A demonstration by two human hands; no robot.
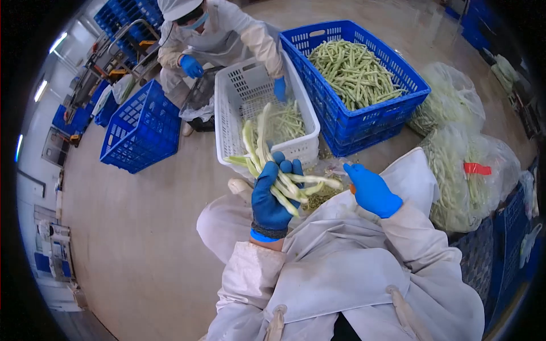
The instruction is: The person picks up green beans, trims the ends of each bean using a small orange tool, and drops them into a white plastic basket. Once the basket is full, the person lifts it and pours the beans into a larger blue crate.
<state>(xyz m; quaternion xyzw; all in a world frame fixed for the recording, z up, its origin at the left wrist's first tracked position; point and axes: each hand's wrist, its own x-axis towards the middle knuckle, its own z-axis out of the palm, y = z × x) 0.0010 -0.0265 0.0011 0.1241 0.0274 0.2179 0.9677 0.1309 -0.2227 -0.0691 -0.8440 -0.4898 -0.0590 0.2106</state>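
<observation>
Blue rubbery gloves cover both hands, and the left hand (272, 199) is closed around a loose bunch of long green beans (263, 145), some sticking up past the fingers and others pointing toward the right hand (374, 192). That right hand is near the bean ends, apart from them, its fingers together; a small orange-brown bit shows at its fingertips, but whether it grips anything cannot be told. Just beyond the bunch, a white plastic crate (226, 108) has more beans lying in its near right part. Across it, a co-worker (210, 34) in pale workwear and a face mask reaches one blue-gloved hand inside. Right of the white crate, a blue plastic crate (372, 116) is heaped with beans. Clear plastic bags (455, 170) of beans lie farther right, one bearing a red strip (477, 169); another blue crate (142, 133) stands to the left on the floor (131, 227)
</observation>
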